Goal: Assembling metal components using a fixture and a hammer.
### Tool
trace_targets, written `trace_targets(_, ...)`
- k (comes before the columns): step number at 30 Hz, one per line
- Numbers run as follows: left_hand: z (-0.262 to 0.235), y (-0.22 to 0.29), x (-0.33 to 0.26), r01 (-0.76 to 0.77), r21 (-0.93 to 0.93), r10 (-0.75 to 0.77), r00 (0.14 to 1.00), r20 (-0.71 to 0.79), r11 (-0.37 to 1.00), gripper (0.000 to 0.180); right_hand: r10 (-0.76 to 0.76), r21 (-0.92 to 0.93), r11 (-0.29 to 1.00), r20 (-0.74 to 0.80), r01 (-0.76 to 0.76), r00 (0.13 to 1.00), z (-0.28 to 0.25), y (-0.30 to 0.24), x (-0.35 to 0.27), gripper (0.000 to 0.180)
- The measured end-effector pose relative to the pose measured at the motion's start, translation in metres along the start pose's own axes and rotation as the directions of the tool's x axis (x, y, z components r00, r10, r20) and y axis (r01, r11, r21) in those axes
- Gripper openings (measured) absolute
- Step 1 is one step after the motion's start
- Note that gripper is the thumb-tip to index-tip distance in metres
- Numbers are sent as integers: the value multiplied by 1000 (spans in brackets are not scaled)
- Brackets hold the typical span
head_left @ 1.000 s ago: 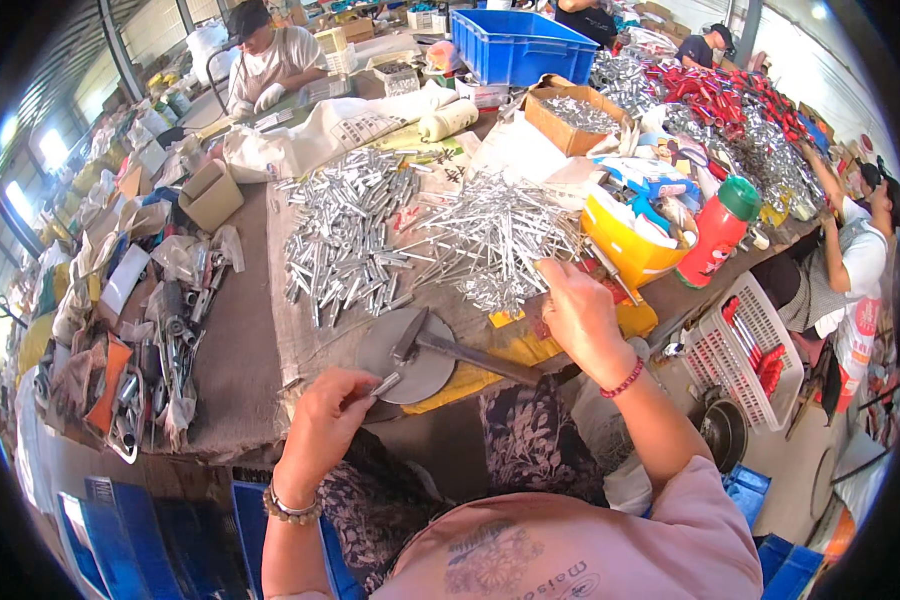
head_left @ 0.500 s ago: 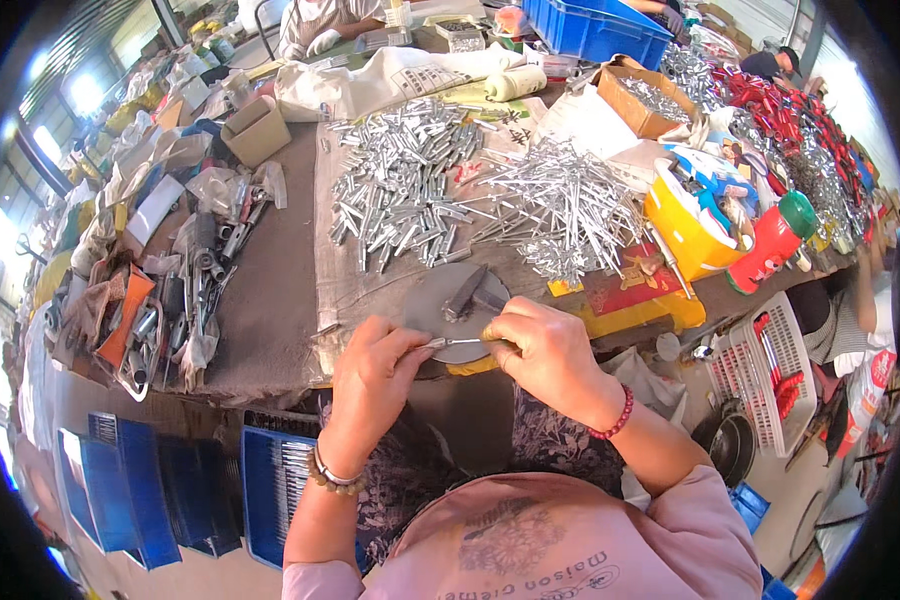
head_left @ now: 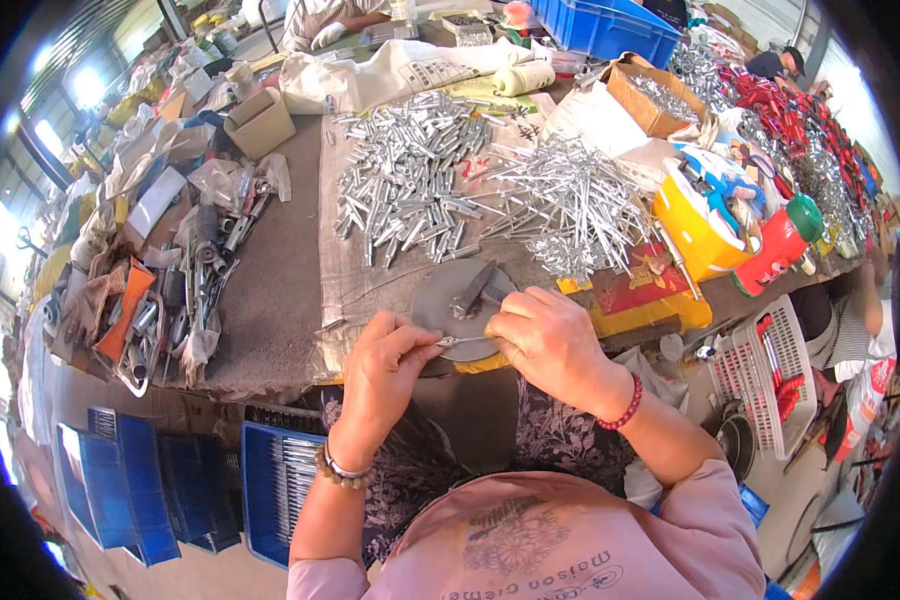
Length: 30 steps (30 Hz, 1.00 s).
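Over the near edge of the table, my left hand (head_left: 382, 360) pinches a small metal fitting (head_left: 447, 342) between thumb and fingers. My right hand (head_left: 552, 342) pinches the other end of a thin metal rod (head_left: 475, 339), which runs across to that fitting. Whether the two are joined is too small to tell. Just beyond my fingers is a round grey plate (head_left: 432, 300), with a small dark hammer (head_left: 473, 291) resting on it. Farther off lie a heap of short silver tubes (head_left: 402, 175) and, to its right, a heap of thin silver rods (head_left: 575, 200).
Tools and bags clutter the left, near an orange-handled tool (head_left: 125, 312). A yellow container (head_left: 698, 235) and a red bottle with green lid (head_left: 778, 245) stand right. Blue bins (head_left: 255, 500) sit below the table; a white basket (head_left: 765, 375) is lower right. Another person sits opposite.
Both hands stay together over the table edge, still holding the rod and fitting. The view has shifted slightly, so the scene sits a little to the right. The person opposite has moved a gloved hand.
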<state>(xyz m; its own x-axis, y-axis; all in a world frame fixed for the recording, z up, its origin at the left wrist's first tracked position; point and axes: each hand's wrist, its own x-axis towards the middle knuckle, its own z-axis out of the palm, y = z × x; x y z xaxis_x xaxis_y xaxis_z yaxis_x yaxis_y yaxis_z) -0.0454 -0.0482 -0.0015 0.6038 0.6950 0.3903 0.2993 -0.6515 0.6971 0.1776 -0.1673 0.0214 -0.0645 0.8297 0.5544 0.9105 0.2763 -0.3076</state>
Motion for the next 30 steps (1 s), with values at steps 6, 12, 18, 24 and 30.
trace_targets(6, 0, 0, 1, 10, -39, -8, 999, 36, 999, 19, -10, 38, 999, -16, 10, 1000, 3, 4, 5, 14)
trace_targets(12, -1, 2, 4, 10, -18, -9, 999, 46, 1000, 16, 16, 70, 997, 7, -16, 1000, 11, 7, 4, 11)
trace_targets(18, -3, 7, 0, 12, 7, -12, 999, 41, 1000, 20, 239, -27, 969, -173, -247, 955, -22, 49, 6, 13)
trace_targets(24, -3, 7, 1, -18, 13, 18, 1000, 15, 1000, 17, 265, -185, 944, -62, -272, 962, -23, 79, 5, 10)
trace_targets(30, -1, 7, 1, -17, 17, 17, 1000, 12, 1000, 17, 204, -313, 930, 7, -192, 979, -13, 72, 16, 7)
